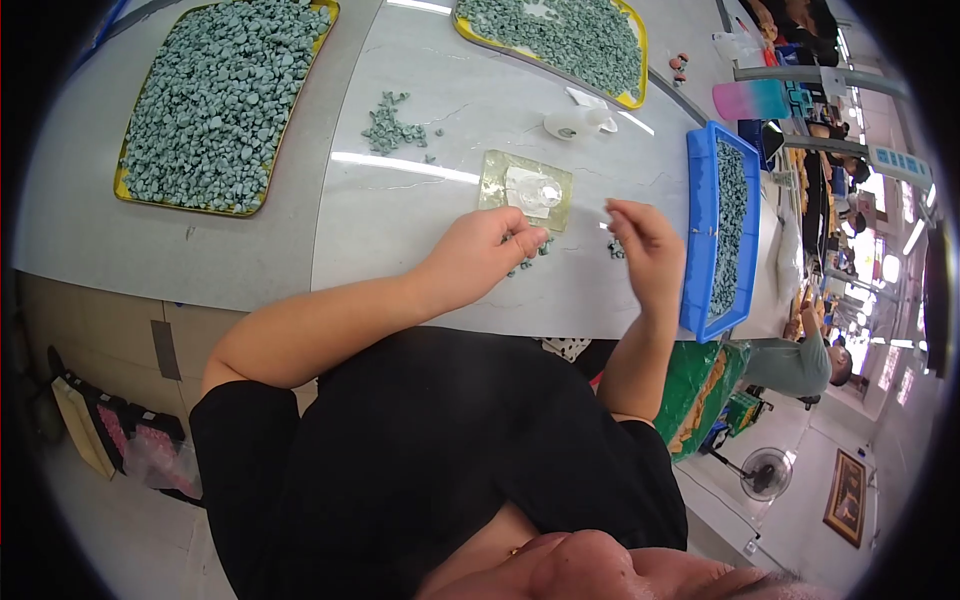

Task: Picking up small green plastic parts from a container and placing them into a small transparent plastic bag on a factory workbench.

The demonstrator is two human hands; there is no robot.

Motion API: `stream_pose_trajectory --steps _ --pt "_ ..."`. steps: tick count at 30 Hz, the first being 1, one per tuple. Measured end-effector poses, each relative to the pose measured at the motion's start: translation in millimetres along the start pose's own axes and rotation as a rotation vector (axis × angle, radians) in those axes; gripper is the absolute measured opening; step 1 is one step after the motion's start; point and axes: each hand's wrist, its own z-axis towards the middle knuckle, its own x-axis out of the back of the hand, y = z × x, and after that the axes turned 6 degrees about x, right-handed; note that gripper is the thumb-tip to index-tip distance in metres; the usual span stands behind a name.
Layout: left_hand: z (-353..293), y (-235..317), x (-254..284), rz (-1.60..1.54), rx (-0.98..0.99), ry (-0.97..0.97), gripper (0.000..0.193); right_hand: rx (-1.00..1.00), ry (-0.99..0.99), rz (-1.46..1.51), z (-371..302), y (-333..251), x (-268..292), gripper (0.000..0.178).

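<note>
My left hand (487, 254) is over the table at the near edge of a yellowish translucent square plate (492, 192). Its thumb and fingers are pinched together, and what they hold, if anything, is too small to make out. White paper and a clear round piece (546, 192) lie on the plate. Small grey-green pieces (526, 265) are scattered just under the left fingertips. To the right of the plate, my right hand (652, 250) is raised with thumb and fingers bent together; anything between them cannot be made out. A few similar pieces (615, 249) lie beside it.
A loose cluster of grey-green pieces (392, 127) and a white bottle (578, 123) are beyond the plate. Yellow-rimmed trays full of pieces stand at left (121, 187) and far side (640, 50). A blue bin (701, 225) stands at right. Another person (790, 366) is farther right.
</note>
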Motion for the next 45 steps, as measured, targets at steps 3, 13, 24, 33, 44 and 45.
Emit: stream_pose_trajectory --steps 3,13,24,33,44,45 --pt "0 8 4 -0.035 0.143 -0.103 0.026 -0.101 -0.061 -0.281 -2 13 21 0.017" --pt "4 11 5 -0.627 0.163 -0.101 0.02 -0.043 -0.214 -0.424 -13 24 11 0.021" --pt "5 8 -1 -0.363 0.148 -0.165 0.02 0.145 -0.013 -0.091 -14 -22 -19 0.021" --pt "5 3 2 -0.25 0.139 -0.105 0.023 0.597 0.011 -0.262 -12 -35 -42 0.019" --pt "4 4 5 -0.295 0.038 -0.057 0.022 0.744 0.124 -0.377 3 -10 -45 0.027" --pt "4 4 6 -0.295 0.039 -0.057 0.022 0.744 0.124 -0.377 5 -9 -47 0.027"
